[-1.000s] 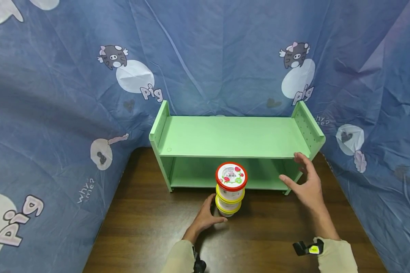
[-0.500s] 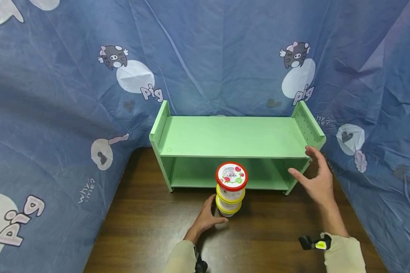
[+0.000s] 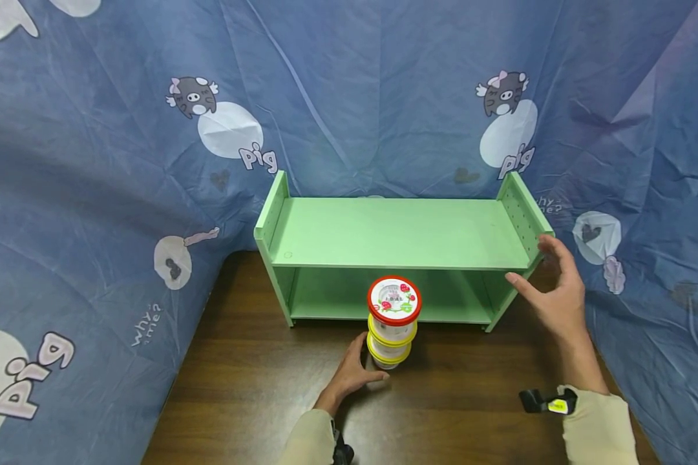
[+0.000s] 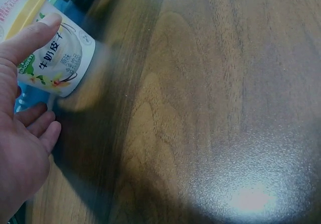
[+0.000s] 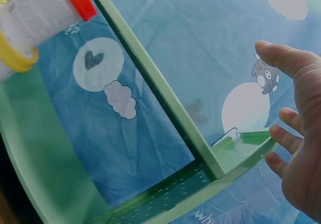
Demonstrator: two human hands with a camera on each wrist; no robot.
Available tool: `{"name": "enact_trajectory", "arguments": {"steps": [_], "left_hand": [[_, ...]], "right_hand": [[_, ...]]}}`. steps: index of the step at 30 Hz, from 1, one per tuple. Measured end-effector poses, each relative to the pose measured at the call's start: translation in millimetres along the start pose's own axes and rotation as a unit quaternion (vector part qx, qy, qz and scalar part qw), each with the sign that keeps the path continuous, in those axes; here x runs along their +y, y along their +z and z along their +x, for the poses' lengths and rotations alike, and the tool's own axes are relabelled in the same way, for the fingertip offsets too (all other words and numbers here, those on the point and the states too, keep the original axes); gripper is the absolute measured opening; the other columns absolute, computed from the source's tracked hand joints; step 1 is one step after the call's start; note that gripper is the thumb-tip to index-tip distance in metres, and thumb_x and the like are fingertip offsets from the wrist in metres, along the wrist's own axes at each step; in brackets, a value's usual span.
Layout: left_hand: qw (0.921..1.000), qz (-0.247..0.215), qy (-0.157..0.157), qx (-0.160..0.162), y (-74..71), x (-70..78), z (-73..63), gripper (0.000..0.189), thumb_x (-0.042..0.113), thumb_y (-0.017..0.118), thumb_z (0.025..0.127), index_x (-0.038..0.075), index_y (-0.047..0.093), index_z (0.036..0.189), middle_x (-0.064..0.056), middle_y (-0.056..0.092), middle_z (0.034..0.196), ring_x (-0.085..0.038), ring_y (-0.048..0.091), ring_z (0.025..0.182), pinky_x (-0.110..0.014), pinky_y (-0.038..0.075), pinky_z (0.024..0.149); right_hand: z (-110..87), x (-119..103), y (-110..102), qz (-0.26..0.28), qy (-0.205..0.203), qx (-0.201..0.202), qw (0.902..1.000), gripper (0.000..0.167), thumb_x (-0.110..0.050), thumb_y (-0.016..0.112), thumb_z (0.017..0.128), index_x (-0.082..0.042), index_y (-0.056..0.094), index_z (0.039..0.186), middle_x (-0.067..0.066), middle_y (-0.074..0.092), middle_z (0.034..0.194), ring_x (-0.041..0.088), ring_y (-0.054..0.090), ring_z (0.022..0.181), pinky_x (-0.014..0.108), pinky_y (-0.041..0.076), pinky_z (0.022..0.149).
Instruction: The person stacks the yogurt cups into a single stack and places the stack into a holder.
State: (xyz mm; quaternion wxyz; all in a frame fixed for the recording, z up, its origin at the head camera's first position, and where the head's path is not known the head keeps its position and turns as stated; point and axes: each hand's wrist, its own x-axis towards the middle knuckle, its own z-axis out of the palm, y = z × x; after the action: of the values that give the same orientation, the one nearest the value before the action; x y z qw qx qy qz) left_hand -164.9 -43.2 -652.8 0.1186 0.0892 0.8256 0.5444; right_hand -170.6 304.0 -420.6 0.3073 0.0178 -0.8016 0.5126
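Three round tubs stand stacked upright on the table in front of the shelf. The top tub has a red lid [image 3: 394, 300] printed with strawberries; the two below have yellow lids [image 3: 390, 358]. My left hand [image 3: 351, 371] curves around the left side of the lowest tub, thumb in front. In the left wrist view, the thumb lies across the white label of a tub [image 4: 62, 58], while the other fingers hang loose; contact is unclear. My right hand [image 3: 561, 297] is raised near the shelf's right end with thumb and fingers spread, holding nothing.
A green two-tier shelf [image 3: 395, 232] with raised side panels stands at the back of the brown wooden table [image 3: 256, 387]. A blue curtain [image 3: 349, 97] printed with pigs hangs behind and on both sides.
My right hand has moved right and slightly farther back, away from the stack. The left hand and the tubs have stayed in place.
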Motion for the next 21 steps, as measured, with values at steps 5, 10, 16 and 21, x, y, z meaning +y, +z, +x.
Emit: {"name": "enact_trajectory", "arguments": {"steps": [5,10,16,21], "left_hand": [[1.0000,0.004,0.005,0.001,2.4,-1.4,0.4,0.105,0.021,0.090,0.069,-0.001,0.031,0.153,-0.025,0.038,0.156,-0.044,0.034,0.146,-0.061,0.029,0.119],[1.0000,0.000,0.009,0.003,3.6,-0.8,1.6,0.106,0.022,0.091,0.068,0.000,0.032,0.153,-0.023,0.039,0.156,-0.043,0.035,0.146,-0.060,0.029,0.119],[1.0000,0.010,0.000,0.002,4.5,-0.7,1.1,0.106,0.023,0.091,0.068,0.001,0.032,0.153,-0.023,0.039,0.156,-0.044,0.035,0.146,-0.061,0.029,0.118],[0.9999,0.013,0.000,0.000,4.7,0.1,0.4,0.106,0.024,0.091,0.069,0.002,0.032,0.154,-0.022,0.039,0.156,-0.043,0.034,0.146,-0.062,0.029,0.118]], "right_hand": [[6.0,0,-3,0.001,0.001,0.006,1.0000,0.086,0.007,0.082,0.070,-0.012,0.049,0.147,0.006,0.054,0.145,-0.001,0.048,0.128,0.013,0.038,0.104],[9.9,-4,-6,0.002,-0.006,0.007,1.0000,0.086,0.007,0.081,0.070,-0.012,0.048,0.147,0.010,0.053,0.146,0.000,0.047,0.130,0.014,0.038,0.102],[15.9,-8,-9,-0.005,-0.015,0.016,0.9997,0.084,0.004,0.081,0.071,-0.014,0.050,0.147,0.003,0.055,0.145,0.000,0.049,0.127,0.014,0.037,0.100],[21.8,-7,-11,-0.026,-0.010,0.016,0.9995,0.083,-0.001,0.083,0.072,-0.019,0.050,0.147,0.006,0.054,0.147,0.000,0.048,0.126,0.015,0.036,0.100]]}}
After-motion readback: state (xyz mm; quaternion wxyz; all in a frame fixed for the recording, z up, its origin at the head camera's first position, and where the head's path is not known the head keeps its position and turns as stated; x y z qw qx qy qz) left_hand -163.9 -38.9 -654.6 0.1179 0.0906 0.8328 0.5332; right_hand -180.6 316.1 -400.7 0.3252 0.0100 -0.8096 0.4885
